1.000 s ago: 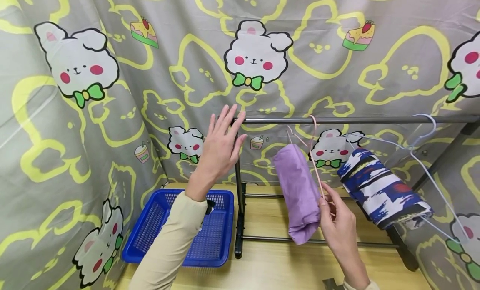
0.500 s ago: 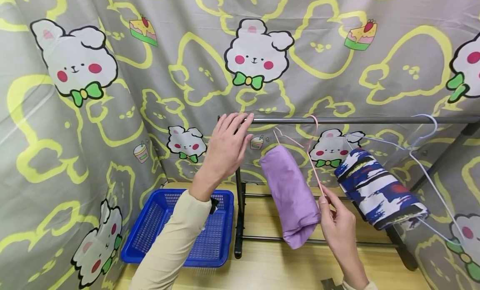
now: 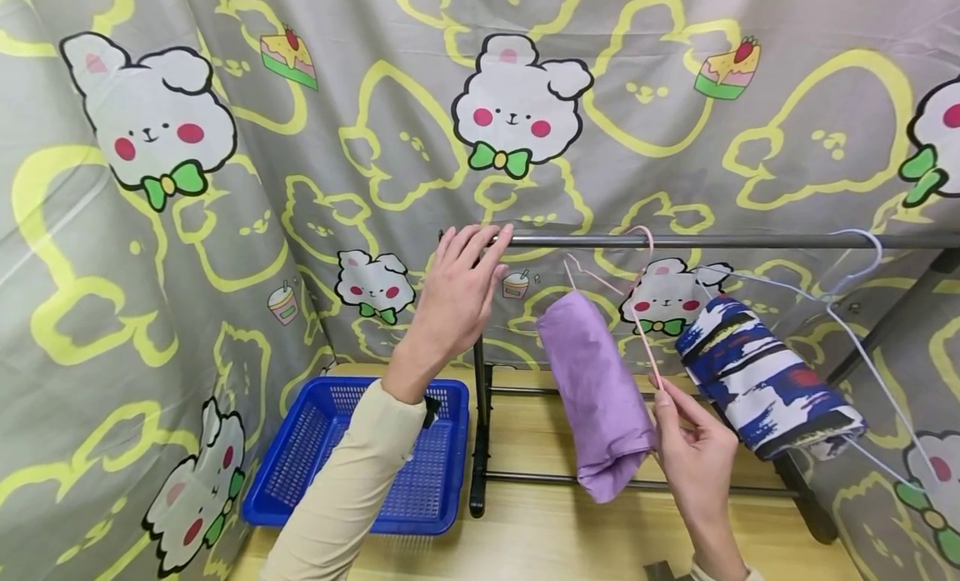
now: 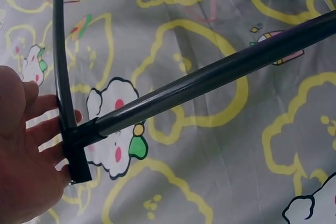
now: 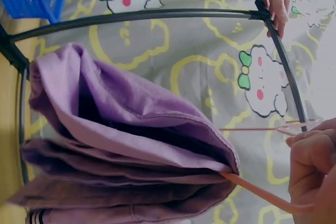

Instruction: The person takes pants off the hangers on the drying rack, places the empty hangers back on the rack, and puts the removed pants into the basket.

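Fingers of my left hand (image 3: 457,302) rest on the left corner of a dark metal clothes rack (image 3: 750,241); in the left wrist view they lie extended against the corner joint (image 4: 79,142). A pink wire hanger (image 3: 646,341) hooks over the rack's top rail. Thumb and fingers of my right hand (image 3: 697,448) pinch its right side. Over this hanger drapes a folded purple garment (image 3: 596,389), tilted, its layered folds (image 5: 136,150) facing the right wrist camera. To its right, a blue, white and black patterned garment (image 3: 765,373) hangs on a light-blue hanger (image 3: 880,252).
A blue plastic basket (image 3: 405,527) stands on the wooden surface (image 3: 525,539) left of the rack, partly covered by my left sleeve (image 3: 352,481). Lower bars (image 3: 532,478) cross the rack near its base. A grey curtain (image 3: 420,31) with rabbit prints encloses the back and sides.
My left hand has come down onto the rack's corner. The purple garment swung left, then back right. My right hand has shifted right, and the pink hook sits slightly further right on the rail.
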A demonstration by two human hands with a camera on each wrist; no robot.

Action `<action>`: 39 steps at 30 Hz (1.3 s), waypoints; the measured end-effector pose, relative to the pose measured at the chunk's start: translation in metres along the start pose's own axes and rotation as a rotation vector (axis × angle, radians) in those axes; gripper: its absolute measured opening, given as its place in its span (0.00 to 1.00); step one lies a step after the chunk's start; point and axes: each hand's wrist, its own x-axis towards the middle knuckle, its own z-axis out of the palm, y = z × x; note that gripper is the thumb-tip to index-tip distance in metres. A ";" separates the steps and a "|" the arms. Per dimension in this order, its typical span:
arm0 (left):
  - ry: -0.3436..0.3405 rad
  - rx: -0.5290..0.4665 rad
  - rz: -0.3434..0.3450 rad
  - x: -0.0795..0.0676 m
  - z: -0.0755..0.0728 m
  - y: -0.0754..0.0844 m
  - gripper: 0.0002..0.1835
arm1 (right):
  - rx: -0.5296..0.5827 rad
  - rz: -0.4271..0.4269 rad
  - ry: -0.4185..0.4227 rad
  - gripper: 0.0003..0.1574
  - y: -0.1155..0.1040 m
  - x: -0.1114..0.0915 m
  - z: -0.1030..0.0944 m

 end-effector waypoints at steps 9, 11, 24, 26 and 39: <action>0.015 -0.013 0.005 0.001 0.001 0.000 0.26 | 0.000 -0.029 0.017 0.14 -0.026 0.006 -0.016; 0.009 -0.010 0.002 0.000 0.002 0.000 0.26 | -0.014 -0.029 0.013 0.14 -0.030 0.004 -0.020; 0.016 -0.007 0.016 -0.001 0.005 -0.004 0.27 | -0.020 0.041 0.075 0.14 -0.029 -0.019 -0.047; 0.022 -0.016 0.019 0.000 0.006 -0.004 0.27 | -0.008 0.076 0.093 0.14 -0.026 -0.023 -0.049; 0.030 -0.019 0.033 -0.001 0.009 -0.005 0.28 | -0.123 0.040 0.123 0.11 0.002 -0.042 -0.057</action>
